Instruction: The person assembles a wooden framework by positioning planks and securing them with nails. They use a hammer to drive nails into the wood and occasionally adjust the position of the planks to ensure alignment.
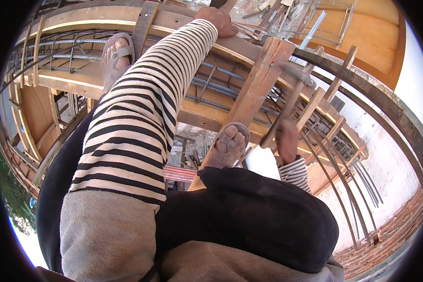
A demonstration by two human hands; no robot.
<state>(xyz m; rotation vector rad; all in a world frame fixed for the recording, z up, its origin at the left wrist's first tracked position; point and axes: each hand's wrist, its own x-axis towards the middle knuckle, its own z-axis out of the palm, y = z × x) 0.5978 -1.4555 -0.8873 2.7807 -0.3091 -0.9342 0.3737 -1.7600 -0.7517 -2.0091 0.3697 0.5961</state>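
My right hand is closed round the wooden handle of a hammer. Its metal head, smeared by motion, is beside a thick wooden beam with a nail showing near the beam's far end. My left arm, in a striped sleeve, stretches to the far side. There my left hand is closed at a short wooden piece by the formwork's far board; its fingers are partly hidden. Under the arm, steel reinforcing bars run inside the wooden formwork.
My sandalled feet stand on the formwork and the beam, with gaps down to lower ground between timbers. Curved boards and upright bars are at the right, near a brick wall. An orange panel lies beyond.
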